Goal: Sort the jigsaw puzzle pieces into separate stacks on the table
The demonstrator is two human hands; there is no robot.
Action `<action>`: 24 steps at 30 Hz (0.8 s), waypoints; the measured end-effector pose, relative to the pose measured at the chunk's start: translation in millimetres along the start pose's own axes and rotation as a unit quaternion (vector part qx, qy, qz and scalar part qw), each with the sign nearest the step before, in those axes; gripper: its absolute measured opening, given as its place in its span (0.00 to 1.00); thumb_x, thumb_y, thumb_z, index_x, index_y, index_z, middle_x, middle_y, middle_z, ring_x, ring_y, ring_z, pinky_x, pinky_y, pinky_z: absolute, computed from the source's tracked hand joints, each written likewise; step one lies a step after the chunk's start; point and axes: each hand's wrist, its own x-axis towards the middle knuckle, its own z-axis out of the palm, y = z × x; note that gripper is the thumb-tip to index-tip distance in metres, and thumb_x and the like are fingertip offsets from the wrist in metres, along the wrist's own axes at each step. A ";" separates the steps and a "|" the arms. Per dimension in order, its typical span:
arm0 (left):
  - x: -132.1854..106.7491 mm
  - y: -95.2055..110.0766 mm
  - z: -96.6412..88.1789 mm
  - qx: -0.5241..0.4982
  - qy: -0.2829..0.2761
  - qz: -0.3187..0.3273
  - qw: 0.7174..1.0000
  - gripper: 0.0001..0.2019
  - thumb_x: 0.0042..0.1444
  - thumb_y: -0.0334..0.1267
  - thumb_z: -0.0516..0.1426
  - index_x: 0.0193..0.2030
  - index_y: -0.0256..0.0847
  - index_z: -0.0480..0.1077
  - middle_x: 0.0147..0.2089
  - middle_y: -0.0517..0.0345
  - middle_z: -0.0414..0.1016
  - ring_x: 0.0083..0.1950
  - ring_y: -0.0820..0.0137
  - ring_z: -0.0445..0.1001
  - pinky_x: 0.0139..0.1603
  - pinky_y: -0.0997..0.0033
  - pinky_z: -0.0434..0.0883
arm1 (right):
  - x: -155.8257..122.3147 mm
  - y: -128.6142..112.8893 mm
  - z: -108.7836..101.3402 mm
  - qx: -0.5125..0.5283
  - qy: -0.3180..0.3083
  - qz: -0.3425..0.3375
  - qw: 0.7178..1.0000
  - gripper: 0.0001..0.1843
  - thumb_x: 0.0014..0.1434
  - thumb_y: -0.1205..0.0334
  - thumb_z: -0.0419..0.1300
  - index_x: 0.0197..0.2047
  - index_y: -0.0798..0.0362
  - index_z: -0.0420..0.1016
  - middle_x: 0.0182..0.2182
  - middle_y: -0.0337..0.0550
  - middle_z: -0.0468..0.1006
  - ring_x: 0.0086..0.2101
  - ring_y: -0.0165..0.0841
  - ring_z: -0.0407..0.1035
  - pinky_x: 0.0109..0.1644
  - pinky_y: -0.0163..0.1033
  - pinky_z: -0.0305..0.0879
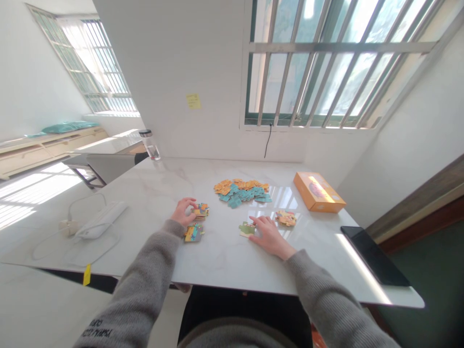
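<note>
My left hand [184, 211] is curled at the left edge of a small stack of puzzle pieces [202, 210], its thumb and index finger around that edge. Just below lies a second stack of colourful pieces [195, 233], blue, yellow and grey. My right hand [268, 235] has thumb and index finger at the near and far edges of a green and cream puzzle piece [246, 229] lying on the table. To the right of that hand is a pile of orange and pink pieces [286, 218]. Farther back, a larger heap of loose pieces [241, 191] shows orange and teal sides.
An orange box [319, 192] lies at the back right, with a black tablet [375, 256] along the right edge. On the left are a white power strip [102, 220] and its cables. A clear bottle [150, 146] stands at the far left corner of the white table [221, 261].
</note>
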 end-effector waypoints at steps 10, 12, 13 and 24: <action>-5.4 106.3 58.6 -0.046 -0.118 0.118 0.985 0.14 0.51 0.35 0.59 0.46 0.44 0.72 0.41 0.56 0.80 0.44 0.62 0.78 0.51 0.58 0.72 | -2.3 1.2 -1.6 0.057 0.019 -0.053 0.997 0.32 0.55 0.66 0.66 0.62 0.46 0.67 0.48 0.48 0.67 0.52 0.43 0.64 0.60 0.53 0.65; -9.4 116.6 83.1 -0.035 -0.136 0.090 0.986 0.14 0.52 0.36 0.60 0.47 0.44 0.73 0.39 0.57 0.81 0.41 0.63 0.78 0.50 0.57 0.72 | -2.8 0.1 -2.7 0.064 0.017 -0.054 0.996 0.31 0.55 0.67 0.66 0.61 0.46 0.67 0.48 0.47 0.66 0.52 0.42 0.65 0.59 0.52 0.66; -11.3 119.4 93.1 -0.033 -0.150 0.081 0.985 0.14 0.51 0.36 0.60 0.47 0.44 0.73 0.38 0.58 0.81 0.38 0.65 0.78 0.49 0.58 0.72 | -2.9 -0.5 -3.3 0.067 0.016 -0.054 0.996 0.31 0.54 0.67 0.66 0.61 0.46 0.67 0.47 0.47 0.66 0.51 0.42 0.65 0.59 0.52 0.66; -13.7 129.4 114.4 -0.152 -0.135 0.099 0.974 0.12 0.52 0.30 0.58 0.43 0.43 0.72 0.35 0.59 0.77 0.35 0.69 0.75 0.44 0.64 0.74 | 0.8 -4.4 -8.9 0.225 0.011 0.056 0.973 0.14 0.62 0.60 0.56 0.51 0.51 0.70 0.32 0.38 0.72 0.31 0.32 0.66 0.39 0.39 0.65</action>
